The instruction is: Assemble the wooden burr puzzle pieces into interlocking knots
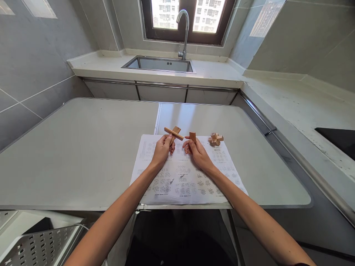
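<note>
My left hand pinches two crossed flat wooden puzzle pieces, raised above the printed sheet. A single flat wooden puzzle piece stands upright between the thumb and fingers of my right hand. The two hands are a short gap apart and their pieces do not touch. Under both hands lies the instruction sheet, printed with rows of small diagrams. To the right of my right hand, an assembled wooden interlocking puzzle rests at the sheet's upper right edge.
The sheet lies on a pale table with a seam across it. Behind stands a counter with a sink and a tall faucet. Another counter runs along the right. A perforated metal rack is at lower left.
</note>
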{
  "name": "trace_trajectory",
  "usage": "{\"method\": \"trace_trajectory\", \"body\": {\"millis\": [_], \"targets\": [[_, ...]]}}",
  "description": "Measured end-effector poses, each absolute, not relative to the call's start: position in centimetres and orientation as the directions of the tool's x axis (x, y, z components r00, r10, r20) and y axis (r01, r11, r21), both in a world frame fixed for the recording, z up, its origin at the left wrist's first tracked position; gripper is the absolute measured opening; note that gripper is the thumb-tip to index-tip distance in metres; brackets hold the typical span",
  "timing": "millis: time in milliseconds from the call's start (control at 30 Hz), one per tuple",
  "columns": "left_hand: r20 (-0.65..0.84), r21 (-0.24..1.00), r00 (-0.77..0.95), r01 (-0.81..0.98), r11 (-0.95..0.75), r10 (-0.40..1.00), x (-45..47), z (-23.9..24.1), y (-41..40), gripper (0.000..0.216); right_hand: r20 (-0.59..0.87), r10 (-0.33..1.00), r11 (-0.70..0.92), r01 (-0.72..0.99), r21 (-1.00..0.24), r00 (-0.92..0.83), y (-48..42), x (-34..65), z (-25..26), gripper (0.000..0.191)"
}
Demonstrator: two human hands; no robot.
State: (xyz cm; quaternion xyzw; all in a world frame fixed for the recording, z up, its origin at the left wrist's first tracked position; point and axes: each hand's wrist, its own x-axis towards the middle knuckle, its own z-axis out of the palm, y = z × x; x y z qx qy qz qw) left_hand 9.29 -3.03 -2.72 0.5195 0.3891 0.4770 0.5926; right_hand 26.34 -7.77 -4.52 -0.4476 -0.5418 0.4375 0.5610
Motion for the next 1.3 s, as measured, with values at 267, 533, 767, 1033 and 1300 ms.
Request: {"method": "trace_trajectory", "body": {"millis": [267, 533, 767, 1033, 1300], "targets": [[0.021, 0.986, 0.238, -0.168, 0.020, 0.971, 9.3, -2.3, -3.2, 0.029, 0.198, 0.980, 0.197, -0.052, -0.979, -0.007, -8.1, 26.5, -3.8, 0.037], [0.001, 0.976, 0.292, -0.207, 0.062, 0.956, 9.3, -2.1, -3.3, 0.026, 0.107, 0.994, 0.109, -0.194, -0.975, 0.023, -8.2, 26.8, -3.0, 0.041], [-0.029, 0.961, 0.390, -0.242, 0.133, 0.920, 9.5, -2.1, -3.5, 0.028, 0.088, 0.990, 0.063, -0.208, -0.976, -0.112, -8.4, 26.7, -2.8, 0.043], [-0.102, 0.914, 0.506, -0.292, 0.281, 0.856, 9.3, -1.9, -3.3, 0.033, 0.091, 0.987, 0.060, -0.221, -0.973, -0.133, -8.5, 26.7, -2.6, 0.046], [-0.141, 0.898, 0.554, -0.277, 0.342, 0.821, 9.3, -1.5, -3.6, 0.037, 0.109, 0.990, 0.091, -0.178, -0.980, -0.092, -8.7, 26.7, -2.4, 0.049]]}}
